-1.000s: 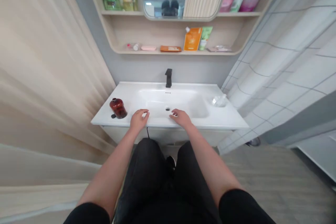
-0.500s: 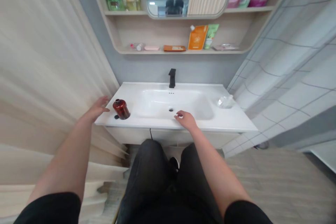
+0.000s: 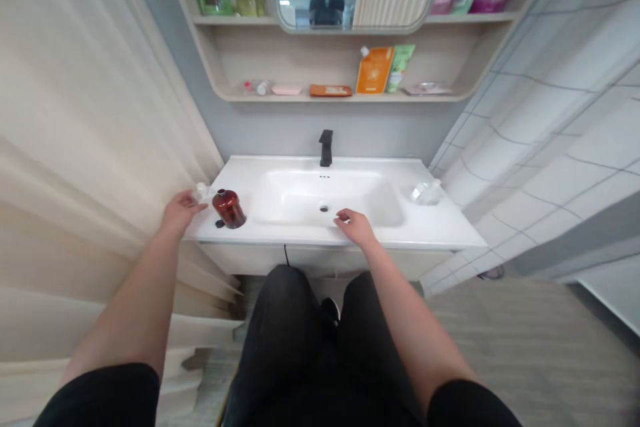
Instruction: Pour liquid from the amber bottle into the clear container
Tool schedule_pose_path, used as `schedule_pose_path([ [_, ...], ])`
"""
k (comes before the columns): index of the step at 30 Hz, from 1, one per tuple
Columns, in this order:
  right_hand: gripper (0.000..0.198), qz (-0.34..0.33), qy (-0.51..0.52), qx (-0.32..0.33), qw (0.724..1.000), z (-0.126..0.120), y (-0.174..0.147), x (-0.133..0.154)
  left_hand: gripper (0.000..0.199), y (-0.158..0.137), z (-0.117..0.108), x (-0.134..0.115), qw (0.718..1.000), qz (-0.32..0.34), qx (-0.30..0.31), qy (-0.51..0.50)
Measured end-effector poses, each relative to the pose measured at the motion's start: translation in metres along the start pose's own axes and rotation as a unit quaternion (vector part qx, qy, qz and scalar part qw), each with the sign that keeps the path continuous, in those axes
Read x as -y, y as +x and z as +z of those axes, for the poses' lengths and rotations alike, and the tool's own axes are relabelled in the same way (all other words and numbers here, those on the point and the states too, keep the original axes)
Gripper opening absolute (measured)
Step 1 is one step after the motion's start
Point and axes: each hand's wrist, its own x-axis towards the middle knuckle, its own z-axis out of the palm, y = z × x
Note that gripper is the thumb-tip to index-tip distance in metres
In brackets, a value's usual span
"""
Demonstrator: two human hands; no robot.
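My left hand (image 3: 180,213) is at the left end of the white counter, beside the curtain. Between its thumb and fingers is a small clear plastic bottle with a white top (image 3: 202,192), partly hidden. Just right of it stands a brown-red bottle (image 3: 229,209) with an uncapped neck, and a small black cap (image 3: 220,223) lies at its foot. My right hand (image 3: 356,227) hovers over the front edge of the washbasin (image 3: 300,203), its fingers loosely bent and apart, with nothing in them.
A black tap (image 3: 326,148) stands behind the basin. Another clear plastic item (image 3: 427,193) rests on the counter's right end. Above is a mirror cabinet (image 3: 220,53) with an orange pouch (image 3: 374,71), a green tube (image 3: 400,68) and several bottles. A curtain (image 3: 100,147) hangs on the left.
The clear bottle has come into view at my left hand, which has shifted slightly left and down. My right hand stays over the basin's front. The view has moved a little.
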Motion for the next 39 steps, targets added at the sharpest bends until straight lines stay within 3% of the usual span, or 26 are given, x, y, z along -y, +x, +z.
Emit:
schedule_pose_path([
  [4, 0.018, -0.003, 0.008, -0.002, 1.000, 0.000, 0.001, -0.001, 0.064, -0.035, -0.023, 0.009, 0.980, 0.005, -0.189, -0.059],
  [7, 0.020, -0.021, 0.049, -0.024, 0.998, -0.002, -0.002, 0.004, 0.073, -0.092, -0.024, 0.002, 0.964, 0.076, -0.210, -0.144],
  [9, 0.021, -0.043, 0.100, -0.044, 0.993, -0.002, -0.012, 0.013, 0.076, -0.141, -0.007, -0.009, 0.964, 0.089, -0.163, -0.189],
  [11, 0.024, -0.075, 0.164, -0.037, 0.983, 0.001, -0.029, 0.027, 0.077, -0.192, 0.022, -0.026, 0.973, 0.071, -0.078, -0.203],
  [14, 0.043, -0.132, 0.285, 0.064, 0.947, 0.008, -0.067, 0.051, 0.076, -0.258, 0.075, -0.055, 0.968, 0.063, 0.113, -0.216],
  [17, 0.084, -0.137, 0.404, 0.161, 0.890, 0.010, -0.104, 0.063, 0.073, -0.297, 0.116, -0.080, 0.941, 0.067, 0.223, -0.246],
  [19, 0.099, -0.109, 0.435, 0.150, 0.881, 0.005, -0.120, 0.062, 0.070, -0.306, 0.131, -0.094, 0.924, 0.078, 0.272, -0.256],
  [22, 0.095, -0.074, 0.425, 0.100, 0.897, -0.012, -0.130, 0.054, 0.063, -0.304, 0.141, -0.114, 0.906, 0.107, 0.323, -0.252],
  [29, 0.088, -0.089, 0.357, 0.045, 0.929, -0.038, -0.140, 0.062, 0.064, -0.297, 0.151, -0.153, 0.920, 0.130, 0.294, -0.224],
  [39, 0.093, -0.089, 0.400, 0.070, 0.909, -0.031, -0.143, 0.058, 0.048, -0.301, 0.134, -0.156, 0.891, 0.138, 0.373, -0.217],
])
